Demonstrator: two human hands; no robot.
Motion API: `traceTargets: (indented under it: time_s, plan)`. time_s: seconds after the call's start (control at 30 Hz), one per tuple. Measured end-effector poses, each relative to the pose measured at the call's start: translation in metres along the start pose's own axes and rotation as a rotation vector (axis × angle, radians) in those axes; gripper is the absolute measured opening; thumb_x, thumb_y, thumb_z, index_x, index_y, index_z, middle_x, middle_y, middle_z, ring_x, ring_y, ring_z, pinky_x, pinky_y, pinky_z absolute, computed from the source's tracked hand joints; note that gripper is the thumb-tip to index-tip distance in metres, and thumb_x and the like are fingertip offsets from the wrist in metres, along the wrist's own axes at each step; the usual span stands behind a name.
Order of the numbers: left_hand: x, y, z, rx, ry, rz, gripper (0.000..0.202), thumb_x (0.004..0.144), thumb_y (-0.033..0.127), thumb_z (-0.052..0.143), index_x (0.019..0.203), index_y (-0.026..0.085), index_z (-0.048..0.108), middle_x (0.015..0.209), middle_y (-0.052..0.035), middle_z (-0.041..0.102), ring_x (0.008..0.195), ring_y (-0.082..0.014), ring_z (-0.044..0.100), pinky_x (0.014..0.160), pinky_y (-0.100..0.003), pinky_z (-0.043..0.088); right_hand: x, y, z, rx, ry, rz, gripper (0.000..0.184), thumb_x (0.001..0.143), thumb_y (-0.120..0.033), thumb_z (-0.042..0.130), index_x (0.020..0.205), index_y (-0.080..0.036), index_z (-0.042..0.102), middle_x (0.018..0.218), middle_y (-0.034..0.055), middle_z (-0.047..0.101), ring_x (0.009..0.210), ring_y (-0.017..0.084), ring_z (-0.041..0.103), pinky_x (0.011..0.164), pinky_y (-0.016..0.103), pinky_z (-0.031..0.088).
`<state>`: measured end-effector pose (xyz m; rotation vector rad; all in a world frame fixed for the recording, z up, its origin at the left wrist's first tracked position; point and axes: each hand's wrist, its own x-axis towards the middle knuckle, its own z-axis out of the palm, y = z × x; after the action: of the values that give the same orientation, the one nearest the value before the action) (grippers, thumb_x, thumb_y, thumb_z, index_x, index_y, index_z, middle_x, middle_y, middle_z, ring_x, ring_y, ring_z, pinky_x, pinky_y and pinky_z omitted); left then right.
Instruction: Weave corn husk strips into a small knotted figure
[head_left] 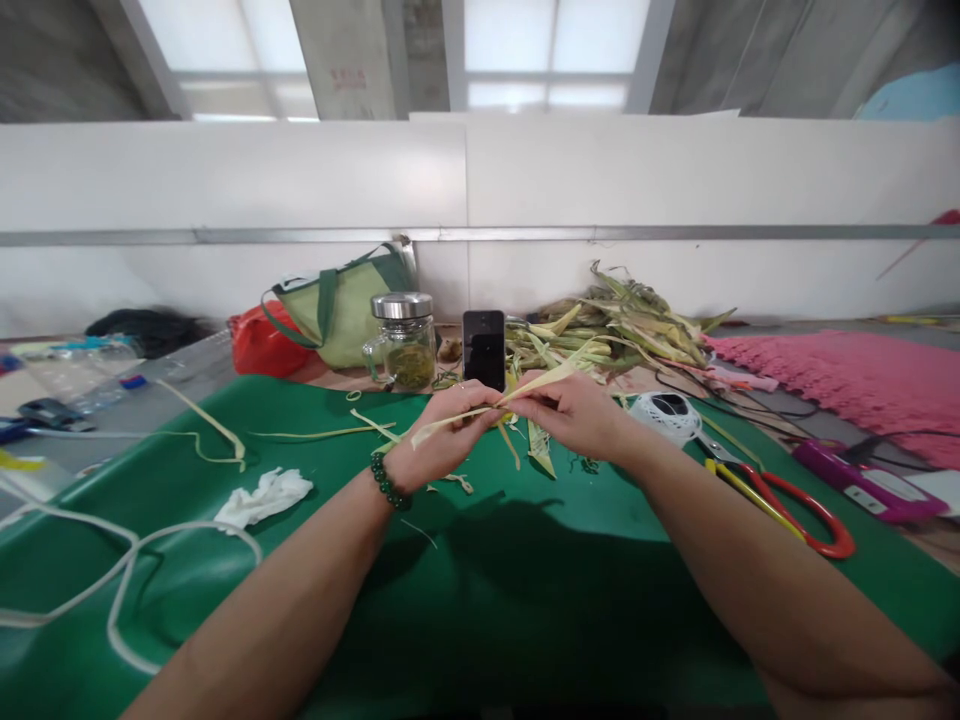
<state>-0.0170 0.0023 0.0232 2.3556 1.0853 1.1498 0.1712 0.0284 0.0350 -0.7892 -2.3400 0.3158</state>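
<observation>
My left hand (448, 425) and my right hand (574, 412) meet above the green mat (480, 610), thumbs and fingers pinched together. Between them they grip a pale yellow strip of corn husk (553, 377). One end of the strip crosses my left palm, and a wider end rises past my right fingers. Where the fingertips meet, the folds of husk are too small to make out. A green bead bracelet circles my left wrist. Loose husk pieces (540, 450) lie on the mat just beyond my hands.
A phone (484, 350) stands upright ahead, beside a lidded glass mug (409, 350). Dried corn husks (637, 325) are piled behind. Red-handled scissors (810, 510) and a white string ball (664, 415) lie right. At left are a crumpled tissue (264, 498) and a looping white cable (124, 570).
</observation>
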Motion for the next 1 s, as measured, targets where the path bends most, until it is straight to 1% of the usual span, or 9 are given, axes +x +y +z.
traceTargets:
  time_s: [0.17,0.3,0.4,0.53,0.63,0.7,0.77,0.87,1.0]
  plan:
    - [0.001,0.003,-0.002,-0.103,-0.05,-0.079,0.025,0.084,0.034,0.053,0.079,0.014,0.067,0.075,-0.0039,0.064,0.069,-0.0133,0.057,0.062,-0.022,0.044,0.0,-0.002,-0.005,0.012,-0.016,0.049,0.032,0.085,-0.031,0.05,0.061,-0.014,0.064,0.048,-0.0023,0.046,0.047,0.008,0.036,0.048,0.022,0.026]
    - [0.001,0.0,-0.006,-0.163,-0.07,-0.051,0.025,0.082,0.036,0.057,0.079,0.014,0.07,0.075,-0.0053,0.066,0.066,-0.0134,0.057,0.06,-0.022,0.045,0.0,-0.002,-0.008,0.059,-0.072,0.009,0.031,0.085,-0.031,0.05,0.062,-0.014,0.062,0.053,-0.0008,0.049,0.052,0.01,0.041,0.05,0.023,0.029]
    - [0.0,-0.003,-0.008,-0.195,-0.091,-0.04,0.026,0.081,0.036,0.059,0.082,0.014,0.071,0.076,-0.0065,0.067,0.064,-0.0132,0.057,0.058,-0.023,0.045,-0.001,-0.001,-0.011,0.079,-0.087,0.007,0.031,0.084,-0.031,0.051,0.061,-0.014,0.06,0.053,-0.0011,0.047,0.05,0.009,0.038,0.048,0.023,0.027]
    - [-0.001,-0.005,-0.008,-0.18,-0.118,-0.139,0.027,0.08,0.038,0.058,0.081,0.015,0.072,0.075,-0.0055,0.068,0.068,-0.0162,0.059,0.059,-0.024,0.047,0.0,-0.002,-0.016,0.138,-0.12,0.027,0.033,0.084,-0.032,0.051,0.056,-0.014,0.055,0.05,-0.0037,0.038,0.047,0.007,0.03,0.046,0.023,0.023]
    - [0.0,-0.009,-0.005,-0.158,-0.034,-0.113,0.023,0.08,0.037,0.06,0.08,0.018,0.073,0.086,-0.0059,0.068,0.084,-0.0198,0.06,0.073,-0.028,0.049,0.001,-0.003,-0.011,0.141,-0.099,0.037,0.032,0.084,-0.033,0.05,0.058,-0.015,0.054,0.049,-0.0046,0.034,0.046,0.007,0.028,0.045,0.023,0.022]
    - [0.001,-0.011,-0.004,-0.087,0.103,-0.073,0.019,0.078,0.035,0.063,0.081,0.019,0.074,0.093,-0.0067,0.066,0.095,-0.0216,0.058,0.086,-0.033,0.045,0.001,-0.004,-0.003,0.096,-0.074,0.02,0.032,0.085,-0.033,0.049,0.059,-0.015,0.055,0.047,-0.0051,0.031,0.045,0.007,0.026,0.045,0.023,0.021]
    - [0.001,-0.011,-0.003,-0.006,0.205,-0.093,0.02,0.077,0.035,0.064,0.084,0.02,0.074,0.091,-0.0074,0.066,0.096,-0.0226,0.056,0.09,-0.037,0.043,0.001,-0.003,0.005,0.052,-0.047,0.01,0.034,0.086,-0.033,0.048,0.057,-0.016,0.055,0.045,-0.0053,0.029,0.045,0.008,0.025,0.046,0.024,0.021]
    - [0.001,-0.009,-0.002,-0.027,0.205,-0.161,0.025,0.08,0.038,0.059,0.087,0.019,0.074,0.091,-0.0083,0.07,0.09,-0.0231,0.059,0.086,-0.037,0.046,0.002,0.003,0.012,0.046,0.002,0.025,0.032,0.086,-0.031,0.048,0.06,-0.016,0.059,0.046,-0.0047,0.033,0.046,0.008,0.028,0.047,0.024,0.022]
    - [0.002,-0.007,-0.003,-0.159,0.132,-0.229,0.036,0.083,0.046,0.052,0.078,0.018,0.074,0.094,-0.0062,0.072,0.094,-0.0229,0.061,0.089,-0.033,0.045,0.004,0.009,0.009,0.079,0.007,0.048,0.026,0.085,-0.029,0.048,0.077,-0.014,0.067,0.049,-0.0044,0.04,0.046,0.008,0.032,0.048,0.023,0.025]
